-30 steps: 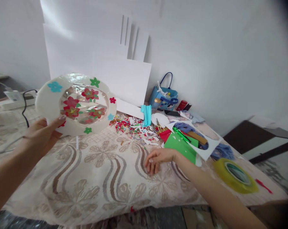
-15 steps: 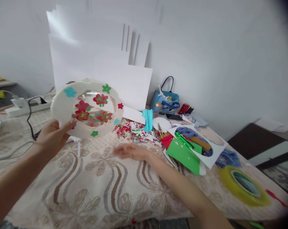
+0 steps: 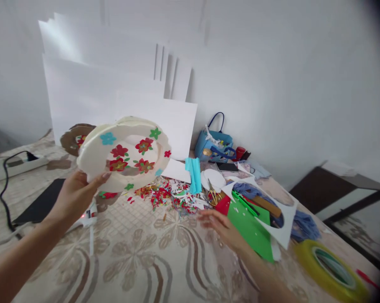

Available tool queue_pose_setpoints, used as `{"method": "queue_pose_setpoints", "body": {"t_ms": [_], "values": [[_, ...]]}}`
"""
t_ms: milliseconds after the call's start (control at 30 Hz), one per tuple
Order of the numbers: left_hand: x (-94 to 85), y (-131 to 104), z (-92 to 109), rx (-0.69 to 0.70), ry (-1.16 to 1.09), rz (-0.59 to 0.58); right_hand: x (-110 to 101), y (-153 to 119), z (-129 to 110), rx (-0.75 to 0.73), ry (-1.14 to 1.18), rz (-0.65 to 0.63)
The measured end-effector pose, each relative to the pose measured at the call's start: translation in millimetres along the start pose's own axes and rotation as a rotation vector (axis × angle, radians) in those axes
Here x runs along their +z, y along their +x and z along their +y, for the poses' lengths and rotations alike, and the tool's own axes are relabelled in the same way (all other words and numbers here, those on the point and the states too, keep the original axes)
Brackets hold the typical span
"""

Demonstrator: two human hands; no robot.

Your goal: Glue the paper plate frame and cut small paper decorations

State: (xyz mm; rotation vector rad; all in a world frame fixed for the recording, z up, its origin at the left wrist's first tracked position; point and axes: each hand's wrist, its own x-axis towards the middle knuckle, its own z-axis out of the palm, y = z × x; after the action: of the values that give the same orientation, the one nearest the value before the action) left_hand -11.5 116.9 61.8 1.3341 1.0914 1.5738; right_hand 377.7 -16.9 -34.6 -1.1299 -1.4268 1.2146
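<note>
My left hand (image 3: 78,191) grips the lower left rim of a cream oval plate (image 3: 93,155), thumb on the front. The plate is tilted up over the table, with red, green and blue flowers on its rim and clear-looking centre. My right hand (image 3: 220,225) is held low over the cloth, fingers apart and slightly blurred, with nothing in it. It is nearest to a green sheet (image 3: 253,231) and a heap of coloured paper scraps (image 3: 164,195). Behind the plate, a brown flowered piece (image 3: 70,141) partly shows.
White boards (image 3: 114,84) lean on the wall. A blue bag (image 3: 213,145), phone (image 3: 227,167), scissors (image 3: 213,195) and turquoise strip (image 3: 194,174) lie beyond the scraps. Yellow tape (image 3: 331,269) is at right. A glue gun (image 3: 89,214), black tablet-like object (image 3: 40,202) and power strip (image 3: 16,166) are left.
My right hand has moved right, away from the plate. The plate, still in my left hand, sits slightly lower and further right. The view has shifted, showing the brown piece and glue gun.
</note>
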Motion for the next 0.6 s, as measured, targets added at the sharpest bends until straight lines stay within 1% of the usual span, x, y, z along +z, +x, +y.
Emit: {"method": "queue_pose_setpoints", "body": {"t_ms": [33,100,133,167,233,267,300,333,400,433,467,500,567,600], "values": [[3.5,7.9,-2.1,-0.008,-0.031,-0.027,-4.1,-10.6,-1.6,0.094,0.039,-0.091],[10.4,23.4,-5.8,-0.037,-0.108,-0.066,-11.7,-34.2,-2.7,0.325,0.086,-0.410],[14.0,30.8,-7.0,-0.043,-0.128,-0.077,-14.5,-45.5,-1.7,0.396,0.100,-0.444],[17.9,37.8,-7.7,-0.047,-0.139,-0.093,-16.1,-55.4,0.2,0.360,0.077,-0.261],[27.1,50.1,-7.3,-0.035,-0.125,-0.128,-14.3,-67.7,5.2,0.226,-0.037,0.103],[32.3,55.3,-6.5,-0.011,-0.106,-0.140,-10.3,-69.7,7.3,0.155,-0.091,0.236],[37.9,59.7,-5.8,0.023,-0.078,-0.149,-4.1,-69.1,8.7,0.105,-0.133,0.300],[43.8,63.6,-5.6,0.075,-0.036,-0.146,4.3,-66.2,9.1,0.074,-0.161,0.301],[55.2,70.1,-8.1,0.247,0.131,-0.121,25.8,-55.7,7.0,0.039,-0.216,0.251],[60.6,73.1,-11.5,0.371,0.246,-0.122,37.6,-49.2,4.8,0.013,-0.273,0.203],[65.5,76.2,-16.4,0.516,0.369,-0.149,48.9,-42.4,2.2,-0.013,-0.334,0.188],[70.0,79.4,-22.8,0.677,0.485,-0.201,59.1,-35.6,-0.7,-0.041,-0.390,0.207],[77.2,86.2,-38.5,0.964,0.639,-0.419,73.9,-22.9,-6.0,-0.087,-0.455,0.125],[79.9,89.7,-47.2,1.066,0.687,-0.512,78.2,-17.1,-8.0,-0.118,-0.475,0.077]]}}
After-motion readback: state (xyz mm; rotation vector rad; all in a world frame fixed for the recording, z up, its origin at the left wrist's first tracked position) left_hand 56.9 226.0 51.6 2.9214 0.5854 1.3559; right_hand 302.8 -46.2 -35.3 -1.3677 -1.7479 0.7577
